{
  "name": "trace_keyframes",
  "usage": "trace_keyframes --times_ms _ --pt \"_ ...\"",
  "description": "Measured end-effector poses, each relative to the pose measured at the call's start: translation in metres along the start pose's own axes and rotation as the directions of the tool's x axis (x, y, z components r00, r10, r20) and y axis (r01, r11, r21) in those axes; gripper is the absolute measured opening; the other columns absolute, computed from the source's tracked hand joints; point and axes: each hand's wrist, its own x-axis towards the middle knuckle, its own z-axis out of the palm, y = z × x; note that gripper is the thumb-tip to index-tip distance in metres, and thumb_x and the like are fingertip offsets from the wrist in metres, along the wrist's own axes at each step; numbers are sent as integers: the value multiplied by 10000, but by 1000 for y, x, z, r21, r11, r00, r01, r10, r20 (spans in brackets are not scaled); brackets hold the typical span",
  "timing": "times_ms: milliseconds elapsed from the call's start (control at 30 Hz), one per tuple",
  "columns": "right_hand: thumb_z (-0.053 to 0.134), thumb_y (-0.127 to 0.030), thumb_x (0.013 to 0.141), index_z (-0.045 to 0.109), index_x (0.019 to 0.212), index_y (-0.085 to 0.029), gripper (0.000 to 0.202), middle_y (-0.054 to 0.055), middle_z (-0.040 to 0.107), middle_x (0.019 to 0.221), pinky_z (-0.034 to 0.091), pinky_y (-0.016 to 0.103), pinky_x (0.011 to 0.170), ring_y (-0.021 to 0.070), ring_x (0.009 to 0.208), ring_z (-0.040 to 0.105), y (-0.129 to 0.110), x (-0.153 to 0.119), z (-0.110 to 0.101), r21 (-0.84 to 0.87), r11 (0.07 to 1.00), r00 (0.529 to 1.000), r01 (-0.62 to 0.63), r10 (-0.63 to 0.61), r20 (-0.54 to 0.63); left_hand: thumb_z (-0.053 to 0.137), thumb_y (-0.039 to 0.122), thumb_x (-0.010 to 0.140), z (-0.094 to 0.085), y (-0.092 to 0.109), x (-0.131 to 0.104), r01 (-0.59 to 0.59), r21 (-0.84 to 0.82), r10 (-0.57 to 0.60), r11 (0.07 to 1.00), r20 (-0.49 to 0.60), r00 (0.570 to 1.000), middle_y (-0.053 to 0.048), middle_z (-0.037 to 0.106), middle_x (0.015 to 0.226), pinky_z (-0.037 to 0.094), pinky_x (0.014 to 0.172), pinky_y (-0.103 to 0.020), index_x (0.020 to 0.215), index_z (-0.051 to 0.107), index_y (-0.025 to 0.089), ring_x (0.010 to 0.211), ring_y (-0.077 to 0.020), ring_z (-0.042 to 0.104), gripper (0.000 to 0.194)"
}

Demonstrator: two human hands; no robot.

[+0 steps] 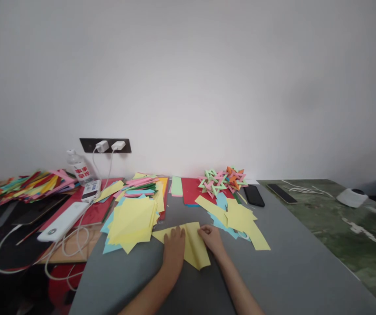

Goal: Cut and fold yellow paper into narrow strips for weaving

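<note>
Yellow folded paper sheet (194,247): on the smooth grey worktop (293,271), between a stack of yellow square papers (131,223) and loose yellow pieces (243,218).
Left hand (173,246): palm down, fingers extended, on the sheet.
Right hand (212,238): fingers curled at its right edge; pinch cannot be told.
Crease: apparently being worked; partly raised, it would call for steady holding and aligned edges.

Gray table (279,271), paper squares (133,221), folded stars (212,183), phone (254,195)
</note>
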Motion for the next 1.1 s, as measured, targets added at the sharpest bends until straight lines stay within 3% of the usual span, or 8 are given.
trace_keyframes --times_ms 100,300,667,933,1100 --pt "502 -278 598 564 520 -165 151 0 552 454 352 218 415 131 436 498 4 8 -8 -47 998 999 31 -33 -42 302 3 782 1 8 7 64 15 -64 998 -15 998 -119 545 1086 433 742 -446 1139 509 179 953 -251 508 449" --pt "526 -357 620 559 491 -168 231 2 549 444 348 228 426 136 437 491 4 20 -5 -117 988 992 97 -106 -70 345 22 784 8 9 10 54 -9 -54 999 -88 995 -108 540 1049 404 787 -436 1149 502 178 939 -238 496 427" --pt "499 -366 658 537 507 -179 242 9 538 458 348 236 429 144 448 485 14 12 2 -127 980 976 154 -170 -135 366 10 768 14 9 10 82 0 -82 997 -88 993 -105 532 1054 405 793 -410 1164 490 189 949 -235 484 452" --pt "517 -393 657 563 545 -169 254 23 569 492 369 238 433 146 455 505 15 13 -4 -60 988 985 143 -148 -90 370 71 775 20 6 0 54 -42 -58 998 -107 993 -101 544 1102 367 881 -415 1208 454 162 1024 -237 467 450" --pt "535 -409 652 544 509 -161 286 3 531 446 326 211 400 117 416 467 14 10 -11 -33 993 993 116 -116 -3 343 201 803 31 5 -18 46 -99 -63 994 -178 982 -77 391 1315 233 984 -450 1275 361 204 1228 -255 274 472"
